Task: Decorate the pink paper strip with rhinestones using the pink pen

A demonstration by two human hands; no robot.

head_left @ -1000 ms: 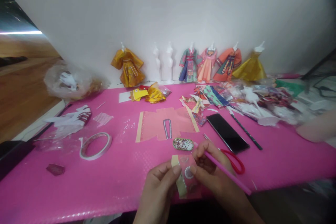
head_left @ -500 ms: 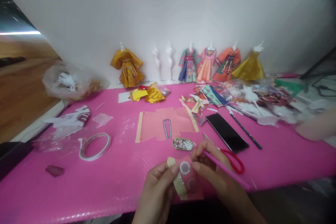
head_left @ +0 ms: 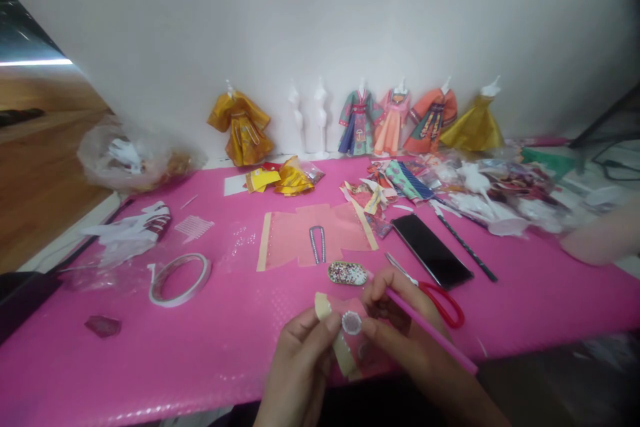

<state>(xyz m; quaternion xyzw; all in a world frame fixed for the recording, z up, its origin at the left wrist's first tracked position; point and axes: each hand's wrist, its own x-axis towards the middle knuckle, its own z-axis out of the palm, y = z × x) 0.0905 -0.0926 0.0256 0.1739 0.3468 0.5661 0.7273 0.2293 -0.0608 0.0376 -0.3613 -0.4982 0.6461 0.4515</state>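
Between my hands is a small pink fabric piece [head_left: 356, 340] with a cream edge, a row of white beads and a round white-rimmed patch. My left hand [head_left: 305, 353] pinches it from the left, thumb on top. My right hand [head_left: 400, 320] has its thumb at the patch's right side and holds a pink pen-like stick [head_left: 433, 331] that slants down to the right. Just above the hands lies an oval dish of tiny beads [head_left: 347, 273]. Behind it a larger pink fabric piece [head_left: 287, 233] lies flat with a beaded loop [head_left: 317, 245] on it.
Red-handled scissors [head_left: 445, 303] and a black phone [head_left: 433, 251] lie to the right. A tape roll [head_left: 180, 280] is at left. Small dressed forms [head_left: 360, 123] stand along the wall. Fabric scraps and plastic bags [head_left: 493, 193] are heaped at back right.
My right thumb has shifted slightly left, closer against the round patch. The fabric piece has moved a little and its lower part is more covered.
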